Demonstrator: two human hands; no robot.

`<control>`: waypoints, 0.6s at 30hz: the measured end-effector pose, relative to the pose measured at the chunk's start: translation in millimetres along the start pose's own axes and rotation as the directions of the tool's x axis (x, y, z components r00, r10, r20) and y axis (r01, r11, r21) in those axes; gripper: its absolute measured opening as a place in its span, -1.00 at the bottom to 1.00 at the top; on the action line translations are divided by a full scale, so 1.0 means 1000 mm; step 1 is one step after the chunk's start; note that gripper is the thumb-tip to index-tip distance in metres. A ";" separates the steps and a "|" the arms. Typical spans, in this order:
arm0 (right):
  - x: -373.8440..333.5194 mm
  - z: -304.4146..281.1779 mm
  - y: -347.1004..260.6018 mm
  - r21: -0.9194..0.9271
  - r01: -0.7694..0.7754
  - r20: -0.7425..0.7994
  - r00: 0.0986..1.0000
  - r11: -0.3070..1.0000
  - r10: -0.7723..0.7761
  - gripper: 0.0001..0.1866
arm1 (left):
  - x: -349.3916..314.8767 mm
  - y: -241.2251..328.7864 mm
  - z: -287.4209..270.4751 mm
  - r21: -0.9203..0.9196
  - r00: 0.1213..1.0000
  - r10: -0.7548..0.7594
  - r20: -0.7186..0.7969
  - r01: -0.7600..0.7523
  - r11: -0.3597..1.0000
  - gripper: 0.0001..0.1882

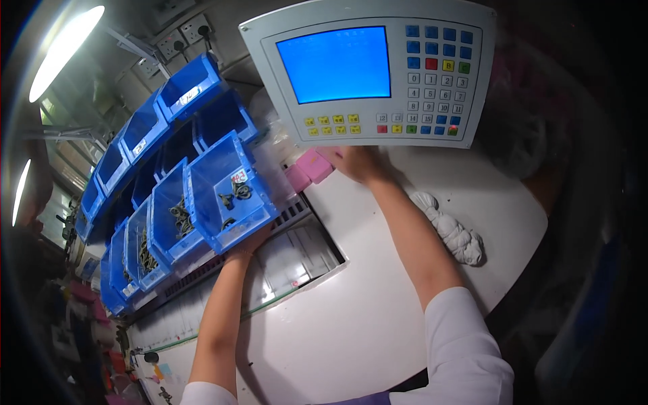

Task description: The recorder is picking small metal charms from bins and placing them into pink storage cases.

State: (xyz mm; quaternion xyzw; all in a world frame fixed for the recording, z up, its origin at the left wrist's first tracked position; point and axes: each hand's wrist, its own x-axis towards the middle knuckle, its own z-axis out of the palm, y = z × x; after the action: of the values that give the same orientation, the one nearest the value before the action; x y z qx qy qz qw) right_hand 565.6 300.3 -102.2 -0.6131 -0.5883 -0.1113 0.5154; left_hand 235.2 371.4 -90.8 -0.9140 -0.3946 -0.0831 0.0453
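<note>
My left hand (251, 247) reaches in under the front edge of a blue parts bin (233, 192). The bin hides its fingers, so what it touches is out of sight. Dark looped cord pieces (237, 194) lie inside that bin. Beyond the white table (317, 331), my right hand (361, 164) is at the lower edge of a control panel (398, 131), beside pink blocks (314, 165). The panel covers most of this hand's fingers, and I cannot make out whether it holds one of the blocks.
More blue bins (143, 128) stand in two tiers on the left, several with cord pieces. Below them is a recessed metal tray (287, 260) set into the table. A twisted bundle of white cloth or yarn (455, 236) lies right of my right forearm. Wall sockets (196, 28) with plugs are behind.
</note>
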 end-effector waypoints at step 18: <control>0.001 -0.026 -0.016 -0.054 -0.081 0.596 0.797 0.995 0.097 0.09 | 0.034 0.106 -0.093 -0.335 0.990 0.141 -0.028 -0.143 0.931 -0.44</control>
State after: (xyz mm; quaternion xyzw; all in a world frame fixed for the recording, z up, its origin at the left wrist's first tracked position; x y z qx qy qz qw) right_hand 564.7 277.1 -81.8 -0.6504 -0.6896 0.1044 0.3007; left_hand 324.9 309.1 5.2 -0.9342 -0.3075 -0.1474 -0.1049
